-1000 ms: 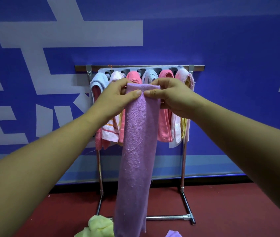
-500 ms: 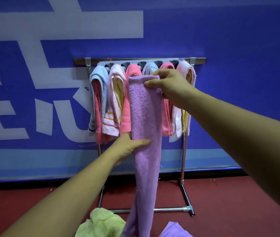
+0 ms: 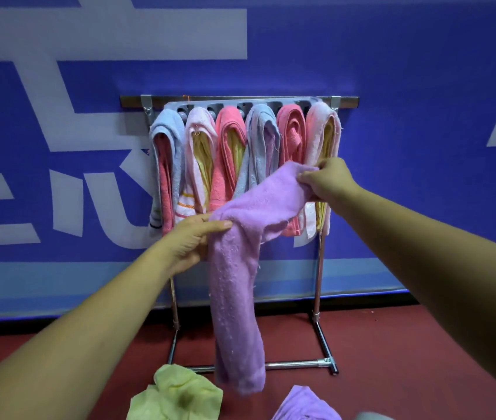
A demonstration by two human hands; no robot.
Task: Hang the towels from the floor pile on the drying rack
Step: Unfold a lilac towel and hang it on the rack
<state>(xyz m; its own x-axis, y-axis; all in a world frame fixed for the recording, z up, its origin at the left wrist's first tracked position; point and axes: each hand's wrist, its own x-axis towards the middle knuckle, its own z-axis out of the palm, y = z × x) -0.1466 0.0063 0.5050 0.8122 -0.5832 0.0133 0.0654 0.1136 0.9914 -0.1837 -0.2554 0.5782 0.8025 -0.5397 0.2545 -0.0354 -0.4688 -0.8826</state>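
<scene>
Held towel: lilac towel [image 3: 237, 283], in front of the drying rack [image 3: 346, 101], not yet on it, long end dangling.
Right hand [image 3: 328, 180]: pinching the upper end.
Left hand [image 3: 192, 241]: gripping the fold mid-length.
Done: six bundles of hung towels [image 3: 228, 153] along the rack.
Left: this towel, plus lime-green towel [image 3: 177, 395] and second lilac towel [image 3: 304, 404] on the floor [image 3: 392, 344].
Hidden: pile cut off by bottom edge; free slot hard to make out.

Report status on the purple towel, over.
Right hand pinches purple towel by one end; left hand grips its middle. Not yet on drying rack. Hung towels fill every visible slot.
</scene>
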